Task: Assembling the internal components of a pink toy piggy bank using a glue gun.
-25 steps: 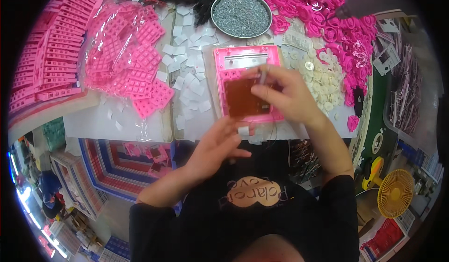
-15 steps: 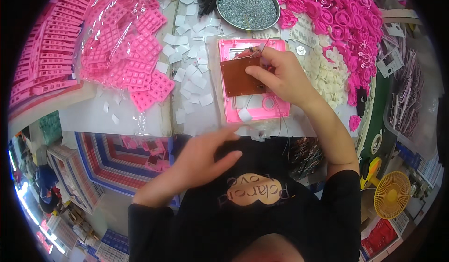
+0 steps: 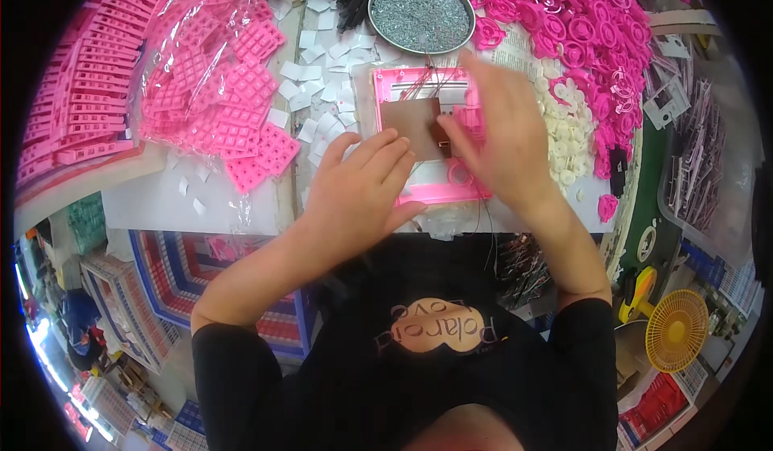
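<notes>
A brown circuit board point(image 3: 411, 122) lies inside a shallow pink plastic case point(image 3: 455, 195) on the bench in front of me. Thin dark red wires point(image 3: 424, 85) run from the board toward the case's far edge. My left hand point(image 3: 358, 181) is open at the case's left side, its fingertips at the board's lower left edge; whether they press on it I cannot tell. Over the case's right side is my right hand point(image 3: 509, 133), slightly blurred, fingers stretched out and thumb near the board's right edge. It holds nothing visible and hides part of the case.
Beyond the case stands a round tray point(image 3: 425, 47) of small screws. White paper slips point(image 3: 310, 88) and bagged pink keypads point(image 3: 217, 80) lie left. Right are cream discs point(image 3: 568, 141) and magenta ring-shaped parts point(image 3: 596, 32). A yellow fan point(image 3: 676, 330) stands lower right.
My right hand has let go of the brown circuit board, which now lies lower in the case, and moved right. My left hand has come up to the case's left side.
</notes>
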Action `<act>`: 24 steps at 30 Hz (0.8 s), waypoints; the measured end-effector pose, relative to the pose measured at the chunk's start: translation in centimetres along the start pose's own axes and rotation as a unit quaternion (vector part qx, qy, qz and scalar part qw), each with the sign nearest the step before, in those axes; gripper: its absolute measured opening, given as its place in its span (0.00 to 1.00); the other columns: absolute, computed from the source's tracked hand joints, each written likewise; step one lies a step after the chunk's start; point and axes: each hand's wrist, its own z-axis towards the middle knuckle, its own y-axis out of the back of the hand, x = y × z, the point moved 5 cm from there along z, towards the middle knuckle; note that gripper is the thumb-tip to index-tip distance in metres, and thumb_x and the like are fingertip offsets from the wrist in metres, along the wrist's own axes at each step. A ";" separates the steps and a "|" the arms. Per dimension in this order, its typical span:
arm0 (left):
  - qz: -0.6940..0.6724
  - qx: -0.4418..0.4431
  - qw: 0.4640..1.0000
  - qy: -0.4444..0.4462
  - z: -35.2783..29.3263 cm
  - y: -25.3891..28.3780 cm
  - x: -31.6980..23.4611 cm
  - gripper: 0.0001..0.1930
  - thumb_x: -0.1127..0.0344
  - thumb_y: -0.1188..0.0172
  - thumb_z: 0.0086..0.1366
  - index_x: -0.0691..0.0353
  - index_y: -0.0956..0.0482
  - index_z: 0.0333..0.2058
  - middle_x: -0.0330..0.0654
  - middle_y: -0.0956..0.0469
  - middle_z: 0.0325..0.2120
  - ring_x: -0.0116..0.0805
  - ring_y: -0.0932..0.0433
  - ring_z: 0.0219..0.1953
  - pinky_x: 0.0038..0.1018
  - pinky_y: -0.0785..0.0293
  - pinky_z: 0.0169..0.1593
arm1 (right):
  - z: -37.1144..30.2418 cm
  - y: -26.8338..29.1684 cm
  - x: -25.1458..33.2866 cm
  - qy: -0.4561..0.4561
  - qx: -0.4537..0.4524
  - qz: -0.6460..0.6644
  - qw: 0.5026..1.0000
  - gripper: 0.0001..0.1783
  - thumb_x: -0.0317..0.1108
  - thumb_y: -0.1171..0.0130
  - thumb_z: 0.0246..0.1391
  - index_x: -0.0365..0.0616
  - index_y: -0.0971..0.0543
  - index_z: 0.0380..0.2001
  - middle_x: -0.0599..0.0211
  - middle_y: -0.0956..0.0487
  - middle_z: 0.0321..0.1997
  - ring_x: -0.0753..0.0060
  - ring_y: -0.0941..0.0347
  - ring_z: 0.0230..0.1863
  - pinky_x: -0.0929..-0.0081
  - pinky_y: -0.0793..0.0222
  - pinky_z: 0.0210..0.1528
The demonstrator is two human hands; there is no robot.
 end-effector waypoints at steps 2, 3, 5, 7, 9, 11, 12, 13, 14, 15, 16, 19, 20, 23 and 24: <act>-0.001 -0.010 1.000 0.004 0.1 -0.1 0.1 0.28 0.51 0.31 0.58 0.62 0.22 0.53 0.44 0.23 0.53 0.40 0.27 0.61 0.42 0.37 0.59 | -2.4 -1.2 1.0 0.099 0.045 0.060 0.992 0.31 0.33 0.32 0.48 0.36 0.25 0.57 0.53 0.23 0.57 0.52 0.32 0.64 0.59 0.29 0.58; -0.003 -0.014 1.000 0.004 0.2 -0.1 0.0 0.28 0.51 0.31 0.58 0.62 0.22 0.53 0.44 0.23 0.53 0.40 0.27 0.61 0.41 0.36 0.58 | -3.0 -1.7 1.6 0.089 0.083 0.031 0.992 0.30 0.33 0.33 0.50 0.36 0.24 0.56 0.53 0.24 0.60 0.52 0.32 0.65 0.57 0.32 0.61; -0.013 -0.007 1.000 0.005 0.1 -0.2 0.2 0.28 0.52 0.31 0.57 0.62 0.22 0.53 0.44 0.23 0.53 0.40 0.26 0.60 0.40 0.36 0.56 | -4.0 -2.8 2.9 0.068 0.159 -0.023 0.985 0.27 0.34 0.35 0.52 0.35 0.23 0.55 0.54 0.27 0.65 0.53 0.33 0.68 0.54 0.37 0.67; -0.016 -0.003 1.000 0.007 0.1 -0.1 0.2 0.29 0.52 0.31 0.57 0.62 0.22 0.53 0.44 0.23 0.53 0.40 0.26 0.60 0.39 0.35 0.54 | -3.8 -2.5 3.3 0.072 0.183 -0.052 0.979 0.27 0.38 0.37 0.54 0.35 0.23 0.55 0.53 0.27 0.66 0.53 0.34 0.68 0.51 0.39 0.67; -0.015 -0.001 1.000 0.006 0.0 -0.2 0.2 0.29 0.52 0.31 0.57 0.62 0.23 0.53 0.43 0.23 0.54 0.40 0.26 0.60 0.38 0.34 0.52 | -3.6 -2.6 3.5 0.085 0.205 -0.085 0.971 0.28 0.38 0.37 0.53 0.35 0.23 0.56 0.53 0.27 0.66 0.53 0.34 0.68 0.51 0.39 0.67; 0.002 0.007 1.000 0.000 -0.1 -0.3 0.1 0.29 0.52 0.30 0.57 0.62 0.23 0.53 0.43 0.23 0.54 0.39 0.26 0.60 0.38 0.34 0.51 | -3.0 -2.2 3.6 0.092 0.236 -0.096 0.962 0.29 0.37 0.39 0.52 0.33 0.23 0.56 0.52 0.28 0.67 0.53 0.34 0.69 0.51 0.39 0.67; 0.009 0.011 1.000 -0.004 -0.1 -0.4 0.1 0.29 0.52 0.30 0.56 0.62 0.23 0.53 0.43 0.23 0.55 0.39 0.26 0.60 0.38 0.34 0.51 | -2.8 -2.2 3.6 0.096 0.253 -0.102 0.957 0.29 0.37 0.40 0.52 0.33 0.24 0.56 0.51 0.28 0.67 0.53 0.34 0.69 0.51 0.39 0.67; 0.009 0.017 1.000 -0.007 -0.2 -0.4 0.0 0.30 0.52 0.30 0.56 0.62 0.23 0.54 0.43 0.23 0.55 0.39 0.26 0.61 0.38 0.33 0.50 | -2.9 -2.2 3.8 0.100 0.243 -0.109 0.959 0.28 0.36 0.42 0.53 0.31 0.23 0.56 0.49 0.27 0.66 0.52 0.33 0.68 0.51 0.38 0.67; 0.009 0.023 1.000 -0.011 -0.3 -0.3 0.0 0.30 0.52 0.30 0.56 0.62 0.23 0.54 0.44 0.23 0.55 0.39 0.26 0.61 0.38 0.33 0.50 | -3.1 -2.2 4.1 0.105 0.232 -0.115 0.960 0.27 0.35 0.44 0.53 0.30 0.23 0.55 0.48 0.26 0.65 0.51 0.32 0.67 0.50 0.38 0.66; 0.007 0.029 0.999 -0.012 -0.4 -0.4 -0.1 0.30 0.52 0.30 0.56 0.63 0.23 0.54 0.44 0.23 0.56 0.39 0.26 0.61 0.38 0.33 0.50 | -3.3 -2.2 4.3 0.110 0.224 -0.121 0.961 0.27 0.34 0.47 0.54 0.28 0.22 0.54 0.46 0.25 0.63 0.50 0.32 0.66 0.50 0.37 0.65; 0.003 0.028 1.000 -0.009 -0.3 -0.4 0.0 0.30 0.53 0.30 0.56 0.62 0.23 0.54 0.43 0.24 0.56 0.39 0.26 0.61 0.38 0.33 0.50 | -3.3 -2.3 4.1 0.114 0.223 -0.111 0.962 0.27 0.34 0.47 0.54 0.27 0.23 0.54 0.45 0.25 0.63 0.50 0.31 0.66 0.49 0.37 0.65; -0.026 0.040 0.999 -0.009 0.6 0.2 0.4 0.26 0.56 0.30 0.57 0.62 0.21 0.52 0.43 0.22 0.54 0.40 0.24 0.58 0.37 0.31 0.48 | -3.2 -2.4 3.5 0.115 0.223 -0.092 0.964 0.28 0.34 0.46 0.53 0.27 0.23 0.55 0.45 0.27 0.65 0.49 0.31 0.66 0.49 0.38 0.66; -0.049 0.054 0.997 -0.014 1.3 0.6 0.8 0.24 0.57 0.31 0.58 0.61 0.20 0.51 0.43 0.21 0.52 0.41 0.23 0.56 0.37 0.30 0.47 | -3.3 -2.6 3.4 0.111 0.229 -0.090 0.963 0.28 0.33 0.45 0.52 0.28 0.24 0.55 0.46 0.28 0.66 0.49 0.32 0.66 0.50 0.39 0.67; -0.208 0.089 0.972 0.071 4.8 1.7 5.4 0.16 0.56 0.31 0.56 0.56 0.15 0.40 0.41 0.17 0.39 0.41 0.19 0.43 0.40 0.25 0.41 | -3.2 -2.7 3.6 0.110 0.234 -0.117 0.959 0.28 0.33 0.44 0.51 0.29 0.24 0.56 0.47 0.28 0.66 0.50 0.32 0.67 0.50 0.40 0.68; -0.164 -0.003 0.983 0.085 7.4 2.8 7.4 0.13 0.57 0.32 0.56 0.55 0.15 0.37 0.42 0.17 0.36 0.42 0.18 0.40 0.40 0.25 0.40 | -3.2 -2.7 3.9 0.114 0.235 -0.129 0.957 0.28 0.33 0.44 0.51 0.29 0.24 0.56 0.48 0.28 0.66 0.51 0.32 0.67 0.50 0.39 0.67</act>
